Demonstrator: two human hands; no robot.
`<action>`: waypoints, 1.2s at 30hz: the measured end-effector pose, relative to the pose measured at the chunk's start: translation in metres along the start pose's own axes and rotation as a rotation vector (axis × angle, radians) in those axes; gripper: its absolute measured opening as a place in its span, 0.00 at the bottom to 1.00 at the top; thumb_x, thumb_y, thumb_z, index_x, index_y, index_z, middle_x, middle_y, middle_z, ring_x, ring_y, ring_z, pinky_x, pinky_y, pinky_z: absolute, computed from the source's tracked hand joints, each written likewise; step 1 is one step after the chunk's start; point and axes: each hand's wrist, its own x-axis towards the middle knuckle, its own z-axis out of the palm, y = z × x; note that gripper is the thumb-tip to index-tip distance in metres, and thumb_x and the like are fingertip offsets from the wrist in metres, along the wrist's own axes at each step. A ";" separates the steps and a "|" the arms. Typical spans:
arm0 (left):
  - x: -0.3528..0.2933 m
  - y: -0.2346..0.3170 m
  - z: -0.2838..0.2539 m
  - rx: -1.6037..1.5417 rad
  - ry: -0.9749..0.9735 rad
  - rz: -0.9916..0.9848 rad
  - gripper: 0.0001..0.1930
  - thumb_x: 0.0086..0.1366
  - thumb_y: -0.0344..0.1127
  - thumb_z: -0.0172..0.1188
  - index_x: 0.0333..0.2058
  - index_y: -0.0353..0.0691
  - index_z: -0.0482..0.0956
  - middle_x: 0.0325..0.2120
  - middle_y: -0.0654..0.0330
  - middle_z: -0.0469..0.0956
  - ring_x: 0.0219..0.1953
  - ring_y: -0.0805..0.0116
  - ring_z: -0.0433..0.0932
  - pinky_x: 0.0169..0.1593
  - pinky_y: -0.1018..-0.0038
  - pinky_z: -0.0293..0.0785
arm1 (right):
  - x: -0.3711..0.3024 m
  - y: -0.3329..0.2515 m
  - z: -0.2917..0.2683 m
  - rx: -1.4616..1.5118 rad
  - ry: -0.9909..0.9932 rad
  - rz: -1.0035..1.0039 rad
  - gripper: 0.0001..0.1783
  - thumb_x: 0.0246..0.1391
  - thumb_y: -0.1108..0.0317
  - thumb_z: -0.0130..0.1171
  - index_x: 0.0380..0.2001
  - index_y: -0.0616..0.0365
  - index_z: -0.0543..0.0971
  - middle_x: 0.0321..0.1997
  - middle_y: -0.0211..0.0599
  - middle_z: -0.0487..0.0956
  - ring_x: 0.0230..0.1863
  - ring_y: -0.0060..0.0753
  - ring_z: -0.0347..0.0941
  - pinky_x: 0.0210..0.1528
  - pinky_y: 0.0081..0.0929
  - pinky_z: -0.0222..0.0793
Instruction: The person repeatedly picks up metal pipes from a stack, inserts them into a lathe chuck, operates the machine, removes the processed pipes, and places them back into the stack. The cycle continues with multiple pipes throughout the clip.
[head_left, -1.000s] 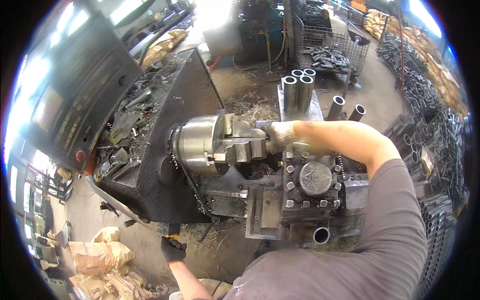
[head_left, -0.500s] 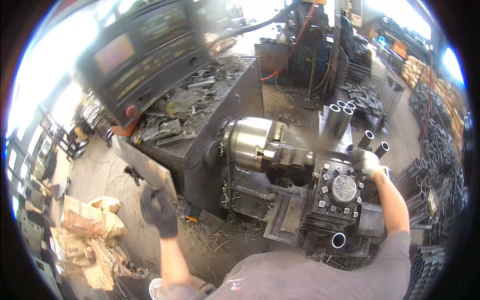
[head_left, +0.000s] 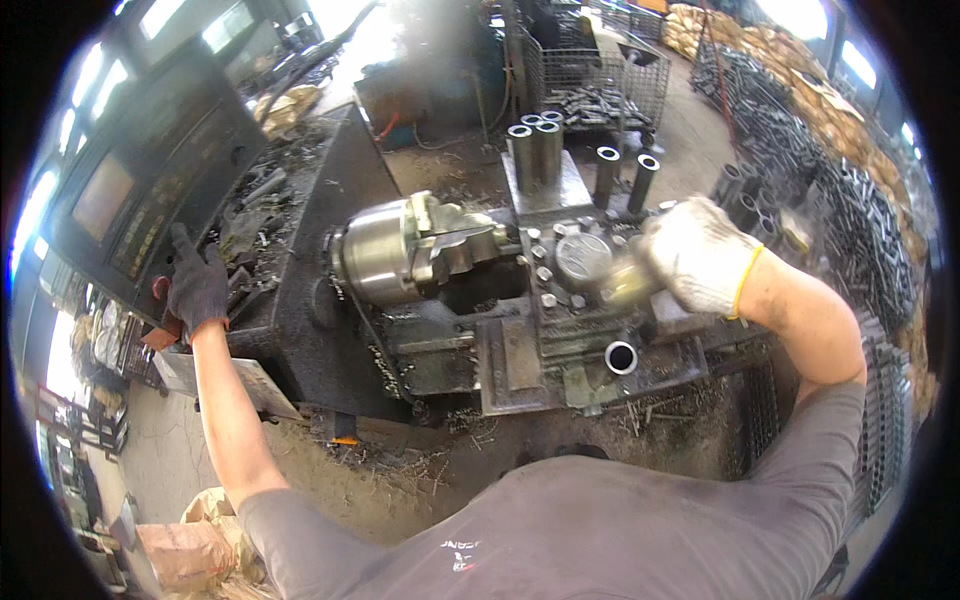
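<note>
My left hand (head_left: 197,287), in a dark glove, is at the control panel (head_left: 130,190) with a finger stretched toward its face, beside a red knob (head_left: 160,287). A white glove with a yellow cuff covers my right hand (head_left: 697,255), its fingers closed around a short, shiny, tube-like piece (head_left: 632,278), smeared by motion. That hand is over the right side of the lathe's square tool post (head_left: 583,258), with its round cap and several square-headed bolts. Left of the post sits the steel chuck (head_left: 380,255) with stepped jaws. What the jaws hold, if anything, is unclear.
Metal tubes (head_left: 545,160) stand on a plate (head_left: 578,190) behind the tool post; two more (head_left: 642,183) stand to its right. One tube end (head_left: 620,357) faces up near me. A wire basket (head_left: 640,85) of metal parts is behind. Chips litter the machine bed and floor.
My left hand has risen from beside the machine to the control panel. My right hand has come nearer over the tool post, with the blurred piece in it. The whole view has shifted.
</note>
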 end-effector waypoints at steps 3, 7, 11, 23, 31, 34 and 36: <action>-0.082 0.032 -0.035 -0.277 0.207 0.225 0.28 0.75 0.49 0.54 0.69 0.50 0.64 0.54 0.42 0.82 0.53 0.40 0.82 0.51 0.50 0.78 | -0.007 -0.021 -0.007 0.093 -0.174 -0.019 0.11 0.42 0.65 0.68 0.31 0.56 0.81 0.28 0.44 0.83 0.33 0.45 0.83 0.39 0.42 0.78; -0.243 0.074 -0.072 -0.732 0.165 0.343 0.16 0.72 0.35 0.62 0.55 0.37 0.79 0.47 0.47 0.85 0.46 0.50 0.85 0.49 0.60 0.80 | -0.009 -0.027 0.007 0.091 -0.028 -0.268 0.09 0.43 0.66 0.65 0.30 0.57 0.81 0.28 0.40 0.82 0.31 0.43 0.82 0.37 0.42 0.76; -0.418 0.091 -0.066 -0.822 -0.334 -0.123 0.14 0.72 0.40 0.62 0.50 0.38 0.83 0.40 0.50 0.86 0.43 0.54 0.85 0.48 0.64 0.79 | -0.008 -0.026 0.031 0.072 0.102 -0.531 0.11 0.44 0.64 0.64 0.31 0.58 0.80 0.29 0.41 0.80 0.31 0.43 0.80 0.36 0.41 0.75; -0.819 -0.046 -0.110 -0.222 -1.087 -1.015 0.23 0.67 0.56 0.57 0.49 0.45 0.84 0.45 0.48 0.86 0.49 0.44 0.84 0.53 0.55 0.78 | -0.020 -0.142 0.049 0.101 0.481 -1.303 0.17 0.47 0.63 0.66 0.39 0.62 0.81 0.34 0.46 0.82 0.35 0.48 0.81 0.40 0.43 0.77; -1.000 -0.041 -0.216 -0.257 -1.060 -1.457 0.23 0.67 0.55 0.56 0.47 0.42 0.85 0.45 0.45 0.85 0.49 0.42 0.83 0.53 0.53 0.77 | -0.054 -0.364 -0.028 0.259 0.462 -1.890 0.19 0.46 0.61 0.69 0.40 0.59 0.81 0.34 0.46 0.83 0.36 0.49 0.82 0.41 0.43 0.77; -1.060 -0.024 -0.253 -0.304 -1.010 -1.623 0.23 0.67 0.55 0.56 0.47 0.41 0.85 0.45 0.44 0.84 0.49 0.40 0.82 0.54 0.52 0.76 | -0.097 -0.458 -0.054 0.301 0.433 -2.139 0.20 0.45 0.60 0.70 0.41 0.58 0.81 0.35 0.46 0.83 0.36 0.50 0.82 0.41 0.43 0.78; -1.093 -0.011 -0.268 -0.314 -0.945 -1.719 0.23 0.67 0.54 0.56 0.47 0.41 0.85 0.45 0.43 0.84 0.49 0.40 0.82 0.54 0.52 0.76 | -0.127 -0.511 -0.066 0.313 0.404 -2.301 0.20 0.45 0.60 0.71 0.41 0.58 0.82 0.35 0.45 0.83 0.37 0.50 0.82 0.41 0.43 0.78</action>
